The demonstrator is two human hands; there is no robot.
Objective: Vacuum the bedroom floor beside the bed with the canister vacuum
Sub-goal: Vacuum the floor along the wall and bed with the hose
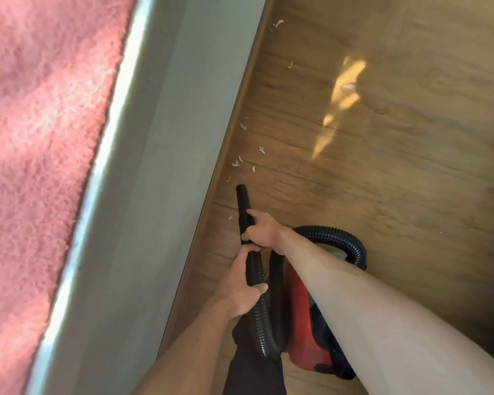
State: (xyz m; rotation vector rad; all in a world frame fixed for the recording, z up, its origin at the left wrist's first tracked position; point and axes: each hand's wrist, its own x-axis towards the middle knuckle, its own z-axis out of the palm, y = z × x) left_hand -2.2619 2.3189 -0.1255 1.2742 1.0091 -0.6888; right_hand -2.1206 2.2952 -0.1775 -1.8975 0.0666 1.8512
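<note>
Both hands hold the black nozzle (244, 208) of the canister vacuum (303, 317): the right hand (261, 232) grips it nearer the tip, the left hand (241, 289) wraps the ribbed hose (351, 243) just behind. The nozzle tip sits low over the wooden floor (382, 138), just beside the bed (160, 166) with its pink blanket (40, 124). White scraps (243, 126) lie scattered along the bed's edge ahead of the tip. The red canister rests on the floor under the right forearm, the hose looping back to it.

Glossy wood-look floor (382, 195), fluffy pink blanket (40, 124), ribbed black plastic hose (351, 243) (nozzle (243, 202) smooth)
</note>
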